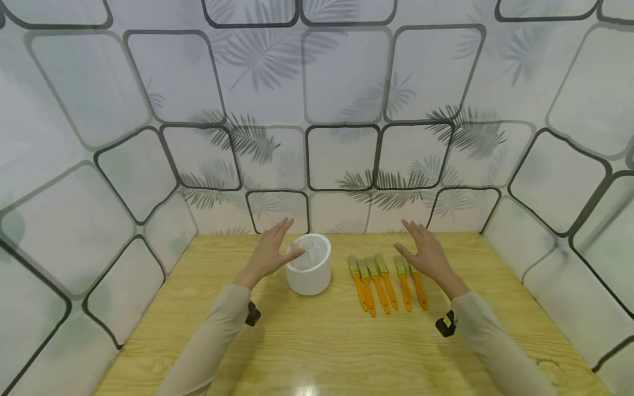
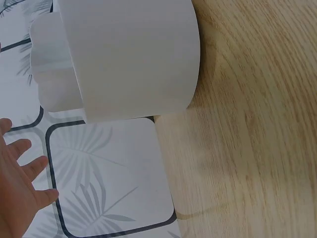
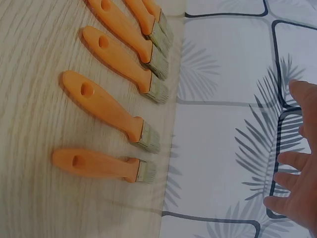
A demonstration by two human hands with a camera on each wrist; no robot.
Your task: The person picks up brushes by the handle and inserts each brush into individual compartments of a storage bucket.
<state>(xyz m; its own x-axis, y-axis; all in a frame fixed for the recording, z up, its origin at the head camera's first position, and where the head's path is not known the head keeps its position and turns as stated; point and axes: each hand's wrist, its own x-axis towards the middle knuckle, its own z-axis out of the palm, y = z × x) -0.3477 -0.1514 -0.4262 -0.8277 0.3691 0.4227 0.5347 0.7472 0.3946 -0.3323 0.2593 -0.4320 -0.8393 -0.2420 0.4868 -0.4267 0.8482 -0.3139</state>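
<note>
My left hand (image 1: 269, 254) hovers at the left side of a white round container (image 1: 309, 279), fingers spread, thumb overlapping its rim in the head view. Inside the container, thin dividers split it into compartments around a small central ring. To the right, several paintbrushes (image 1: 376, 280) with orange handles and pale bristles lie in a loose row, bristles pointing to the back. Above the rightmost brush (image 3: 96, 164) my right hand (image 1: 427, 254) is raised with fingers extended, holding nothing. The left wrist view shows the container's smooth wall (image 2: 133, 59) beside the left hand's spread fingers (image 2: 34, 168).
Everything stands on a light wood-grain table (image 1: 317, 341). A white patterned covering (image 1: 342, 159) with dark rounded outlines and leaf prints rises behind the table and along both sides. A black wrist device (image 1: 446, 324) hangs below the right sleeve, another (image 1: 252, 314) below the left.
</note>
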